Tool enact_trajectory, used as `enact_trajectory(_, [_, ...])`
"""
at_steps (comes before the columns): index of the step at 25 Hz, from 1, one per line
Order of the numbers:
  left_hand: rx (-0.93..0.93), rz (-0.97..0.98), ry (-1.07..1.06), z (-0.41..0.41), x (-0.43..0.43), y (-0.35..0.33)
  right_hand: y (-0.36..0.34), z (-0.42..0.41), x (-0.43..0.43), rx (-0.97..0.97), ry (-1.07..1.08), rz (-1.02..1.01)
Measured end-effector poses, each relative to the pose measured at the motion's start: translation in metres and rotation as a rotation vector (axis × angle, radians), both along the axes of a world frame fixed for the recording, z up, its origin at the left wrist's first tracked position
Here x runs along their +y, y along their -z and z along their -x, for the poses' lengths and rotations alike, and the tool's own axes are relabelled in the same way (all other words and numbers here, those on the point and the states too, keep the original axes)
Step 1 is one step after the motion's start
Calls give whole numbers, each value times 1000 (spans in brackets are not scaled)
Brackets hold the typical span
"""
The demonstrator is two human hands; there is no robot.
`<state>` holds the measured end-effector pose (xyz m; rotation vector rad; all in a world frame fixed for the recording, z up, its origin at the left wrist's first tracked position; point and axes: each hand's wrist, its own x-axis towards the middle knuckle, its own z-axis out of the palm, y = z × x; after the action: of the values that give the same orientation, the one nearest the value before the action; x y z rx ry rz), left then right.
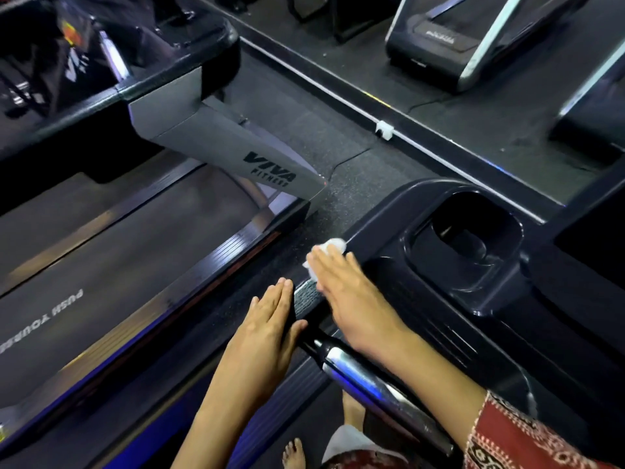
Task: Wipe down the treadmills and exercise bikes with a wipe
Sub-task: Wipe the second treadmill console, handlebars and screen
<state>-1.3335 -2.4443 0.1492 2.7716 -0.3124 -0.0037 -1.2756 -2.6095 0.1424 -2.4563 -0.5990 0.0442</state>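
At the left edge of the dark treadmill console (439, 299), the right hand (351, 292) lies flat, palm down, its fingers straight and close together over a crumpled white wipe (329, 247). The wipe sits on the console's rim, just left of the deep cup holder (473, 238), and shows past the fingertips and along the hand's left side. The rest of it is hidden under the fingers. A red patterned sleeve (514, 438) covers that arm above the forearm.

The left hand (267, 323) is also flat and palm down, fingers pressed together and holding nothing. It hovers or rests beside the handrail (365, 374) (I cannot tell which), with its thumb touching the rail's black end. Between the two hands is a grey textured grip patch (306, 296). The rail's chrome section runs back toward the person.

To the left stands a neighbouring treadmill, its belt (118, 258) printed "PUSH YOURSELF" and its grey upright (236, 147) marked "VIVA FITNESS". A bare foot (294, 451) shows at the lower edge. On the speckled floor beyond, a white strip with a clip (384, 129) runs diagonally.
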Motion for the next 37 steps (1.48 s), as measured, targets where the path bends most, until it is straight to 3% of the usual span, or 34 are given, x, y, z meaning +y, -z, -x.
enact_trajectory(3, [-23,1,-17,22,20,-2,0,37,22,-192,-125,95])
enact_trajectory(6, [37,54,-77,48,46,-2,-3,31,23,-192,122,147])
enact_trajectory(8, [41,22,-63,70,67,0,-1,49,56,-194,167,116])
enact_trajectory(12, [-45,-54,-92,120,111,5,10,118,116,-254,-123,151])
enact_trajectory(17, [-109,-37,-178,175,157,10,12,126,138,-152,200,49])
enact_trajectory(20, [-155,-32,-219,199,174,14,19,179,193,-262,-66,80])
enact_trajectory(22, [-179,-27,-232,207,181,17,25,182,181,-343,-245,103])
enact_trajectory(27, [-233,-36,-249,215,183,20,27,160,174,-258,236,9])
enact_trajectory(28, [-241,-37,-261,215,181,20,26,170,193,-277,224,32])
enact_trajectory(32, [-275,-46,-298,217,178,21,33,182,188,-490,-264,81])
enact_trajectory(34, [-296,-45,-314,221,177,22,39,162,160,-526,-116,124])
enact_trajectory(37, [-317,-33,-357,228,178,24,37,161,177,-393,239,72])
